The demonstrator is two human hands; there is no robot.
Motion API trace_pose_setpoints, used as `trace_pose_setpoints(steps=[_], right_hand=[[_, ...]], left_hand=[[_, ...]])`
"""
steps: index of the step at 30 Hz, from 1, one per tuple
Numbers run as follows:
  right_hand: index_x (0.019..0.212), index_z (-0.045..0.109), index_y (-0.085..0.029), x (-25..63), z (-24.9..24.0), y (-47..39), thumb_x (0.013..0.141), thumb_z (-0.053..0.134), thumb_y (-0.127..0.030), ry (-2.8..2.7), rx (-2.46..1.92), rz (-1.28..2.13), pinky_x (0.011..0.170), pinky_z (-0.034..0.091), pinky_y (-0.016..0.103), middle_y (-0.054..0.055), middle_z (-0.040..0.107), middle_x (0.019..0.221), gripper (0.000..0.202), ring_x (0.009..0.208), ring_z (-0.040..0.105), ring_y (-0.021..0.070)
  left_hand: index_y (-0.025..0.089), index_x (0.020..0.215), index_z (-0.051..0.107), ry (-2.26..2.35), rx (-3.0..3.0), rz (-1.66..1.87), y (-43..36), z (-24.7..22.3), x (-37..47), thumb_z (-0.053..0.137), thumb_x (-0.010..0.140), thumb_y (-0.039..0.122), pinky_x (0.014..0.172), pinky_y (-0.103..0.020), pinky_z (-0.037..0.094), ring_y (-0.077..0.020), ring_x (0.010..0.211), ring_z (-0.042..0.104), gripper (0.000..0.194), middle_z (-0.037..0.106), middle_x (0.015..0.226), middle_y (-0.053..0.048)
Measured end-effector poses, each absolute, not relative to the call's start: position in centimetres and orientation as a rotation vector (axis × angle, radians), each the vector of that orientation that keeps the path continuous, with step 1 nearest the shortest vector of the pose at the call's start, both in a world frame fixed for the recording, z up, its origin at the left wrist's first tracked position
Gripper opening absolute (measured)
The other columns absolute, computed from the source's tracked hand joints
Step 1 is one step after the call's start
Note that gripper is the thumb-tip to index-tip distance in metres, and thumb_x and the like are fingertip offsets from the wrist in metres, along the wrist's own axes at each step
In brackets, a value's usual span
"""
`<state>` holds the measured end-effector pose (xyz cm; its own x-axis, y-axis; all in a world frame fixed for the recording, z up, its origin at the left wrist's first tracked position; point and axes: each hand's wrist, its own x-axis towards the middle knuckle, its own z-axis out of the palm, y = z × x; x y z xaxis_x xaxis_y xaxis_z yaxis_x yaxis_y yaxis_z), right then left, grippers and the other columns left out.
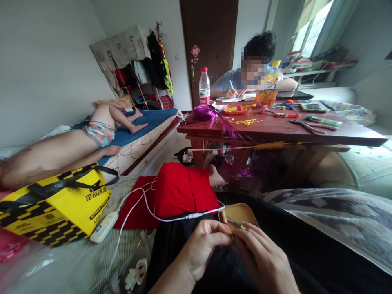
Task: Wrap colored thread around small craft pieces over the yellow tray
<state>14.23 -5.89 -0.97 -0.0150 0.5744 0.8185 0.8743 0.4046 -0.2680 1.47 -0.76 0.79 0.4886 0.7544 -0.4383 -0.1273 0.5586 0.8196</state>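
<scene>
My left hand [206, 244] and my right hand [260, 253] meet over my lap, fingertips pinched together. Between them is something small and thin that I cannot make out. Just beyond the fingertips lies a yellow tray [246, 210] with a wooden-looking stick [223, 216] and a metal tool at its near side, partly hidden by my fingers. Red cloth [186, 190] covers my leg to the left of the tray, and a white cable [176, 220] runs across it.
A red-brown table [352, 132] ahead holds bottles, pliers [309, 127], purple strands [206, 113] and yellow sticks. A person writes behind it. Another person lies on the bed at left, near a yellow bag [70, 204] and a white power strip [104, 227].
</scene>
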Motion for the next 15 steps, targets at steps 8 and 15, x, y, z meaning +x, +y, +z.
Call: trace_pose_setpoints(steps=[8,15], right_hand=[[0.08,0.063,-0.018,14.6,-1.6,-6.0,0.088,0.041,-0.016,-1.733,-1.227,-0.305,0.068,0.058,0.026,0.004,0.072,0.068,0.023,0.068,0.07,0.0174],[0.081,0.062,-0.018,14.7,-1.6,-6.0,0.091,0.039,-0.021,-1.78,-1.195,-0.259,0.067,0.058,0.027,0.002,0.071,0.067,0.025,0.068,0.07,0.0168]], left_hand=[[0.012,0.05,0.061,0.874,0.831,0.536,-0.1,0.8,1.2,0.063,0.046,0.011,0.062,-0.021,0.031,-0.009,0.06,0.044,0.005,0.057,0.06,0.0],[0.011,0.054,0.06,0.894,0.965,0.422,0.9,1.1,0.8,0.06,0.049,0.013,0.057,-0.022,0.035,-0.0096,0.051,0.049,0.005,0.057,0.049,0.0]])
